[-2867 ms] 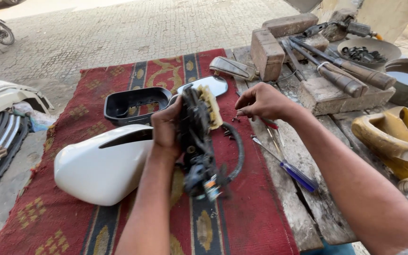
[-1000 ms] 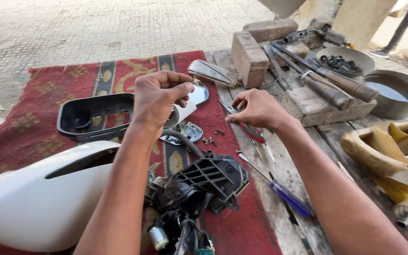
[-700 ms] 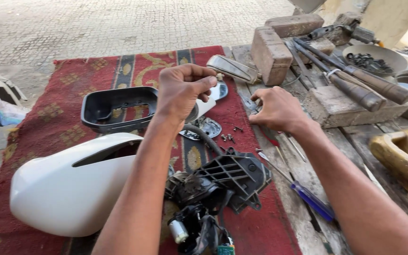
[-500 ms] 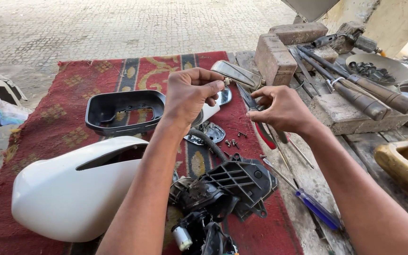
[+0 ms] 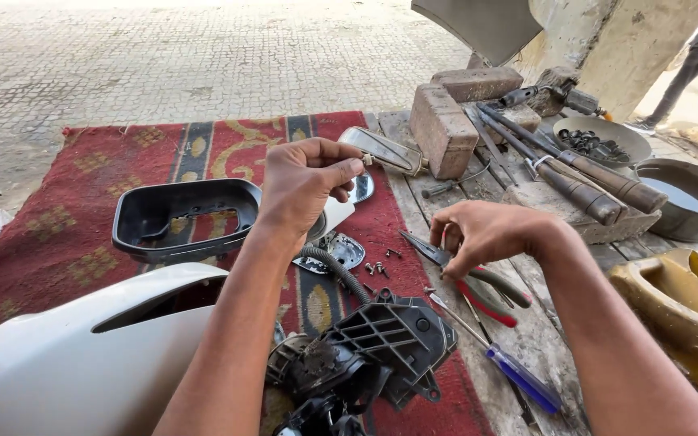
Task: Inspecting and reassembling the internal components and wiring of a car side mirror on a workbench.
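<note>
While the left hand point(image 5: 304, 182) is raised over the red rug point(image 5: 66, 242), its thumb and forefinger pinch a tiny screw point(image 5: 366, 161) at the fingertips, the other fingers curled in. Just beyond those fingertips lies a chrome mirror piece point(image 5: 381, 149), and under the palm a white part shows, too hidden to make out. To the left of this hand sits a black frame point(image 5: 175, 218), open side up; below the wrist a metal bracket point(image 5: 334, 250) rests on the rug with loose screws point(image 5: 377, 266) just beside it. The right hand point(image 5: 486, 234) hovers over the wooden boards point(image 5: 543, 323), fingers bent and loosely spread, thumb and forefinger close together; whether they grip anything cannot be told. Directly under it lie red-handled pliers point(image 5: 478, 282), and nearer the person a blue-handled screwdriver point(image 5: 519, 375). Between the two forearms sits a black mechanism point(image 5: 381, 339) with a ribbed hose running up toward the left wrist. Left of the left forearm is a white housing point(image 5: 82, 363). Beyond the right hand stand bricks point(image 5: 446, 125), wooden-handled tools point(image 5: 583, 182), and a bowl point(image 5: 603, 141) of small parts.
</note>
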